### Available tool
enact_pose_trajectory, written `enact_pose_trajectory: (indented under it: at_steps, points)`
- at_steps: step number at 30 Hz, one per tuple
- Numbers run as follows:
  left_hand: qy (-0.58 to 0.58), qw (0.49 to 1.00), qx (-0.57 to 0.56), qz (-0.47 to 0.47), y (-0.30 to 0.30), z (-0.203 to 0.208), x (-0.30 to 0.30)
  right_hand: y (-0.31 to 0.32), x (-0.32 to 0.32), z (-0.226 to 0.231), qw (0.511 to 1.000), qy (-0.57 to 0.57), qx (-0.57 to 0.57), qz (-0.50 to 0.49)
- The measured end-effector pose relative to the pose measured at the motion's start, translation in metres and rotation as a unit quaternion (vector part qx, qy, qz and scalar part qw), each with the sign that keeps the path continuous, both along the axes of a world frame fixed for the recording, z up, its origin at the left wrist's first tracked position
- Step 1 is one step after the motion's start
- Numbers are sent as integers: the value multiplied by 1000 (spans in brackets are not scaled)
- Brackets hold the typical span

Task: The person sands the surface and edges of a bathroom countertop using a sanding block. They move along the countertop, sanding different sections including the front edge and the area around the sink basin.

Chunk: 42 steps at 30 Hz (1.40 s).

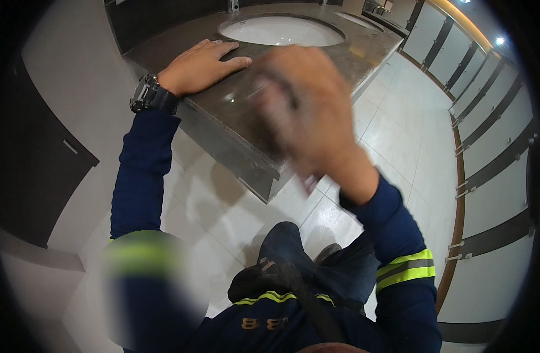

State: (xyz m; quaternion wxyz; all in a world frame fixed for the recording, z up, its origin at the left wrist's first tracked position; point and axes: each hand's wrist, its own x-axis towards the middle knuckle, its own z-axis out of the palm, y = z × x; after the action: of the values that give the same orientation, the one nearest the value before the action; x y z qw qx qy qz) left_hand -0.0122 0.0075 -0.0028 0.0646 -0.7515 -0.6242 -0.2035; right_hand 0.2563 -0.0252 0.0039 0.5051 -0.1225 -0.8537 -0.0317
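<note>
Floor [399, 123]: one pale tiled expanse; a walkable strip runs between the worktop's right-hand edge and the panels.
Cubicle panels [496, 209]: several, along the strip's far side; too curved to count surely.
Worktop [226, 120]: one, dark; its left-hand and right-hand edges meet at a near corner. A stretch of surface lies between the left hand and that corner.
White basins [281, 32]: two, set toward the far edge.
Right hand [308, 106]: one, blurred, over the worktop near its right-hand edge; fingers curled around the blurred item.
Left hand [200, 67]: one, palm down at the left-hand edge, fingers extended, thumb spread, gripping nothing.
Blurred item [309, 183]: one visible, in the right hand, its lower end beside the near corner; kind unclear.
Wristwatch [146, 94]: one, black, on the left wrist, just outside the left-hand edge.
</note>
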Motion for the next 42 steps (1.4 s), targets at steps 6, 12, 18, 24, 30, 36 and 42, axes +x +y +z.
enact_pose_trajectory:
  at_steps: [6, 12, 18, 24, 30, 36, 42]
  points:
    - [-21, 996, 11, -91, 10, -14, -30, 16, -21, -22, 992, 102, 64, 46]
    - [-3, 1000, 4, 14, -3, 6, 22, 62, 31, -7, 992, -28, -41, -116]
    - [52, 989, 101, -95, 3, -24, -34, -19, -23, -2, 981, 120, 135, 68]
    - [11, 998, 3, 54, 4, 2, 20, 76, 36, -8, 989, -13, -42, -139]
    - [114, 979, 33, -166, 6, -17, -47, 8, -18, -12, 990, 75, 33, 118]
    - [17, 999, 13, -28, 4, 1, 2, 39, -11, -16, 987, 136, 84, 10]
    - [101, 994, 35, -3, 8, -9, -20, 41, -1, -8, 990, 112, 84, 11]
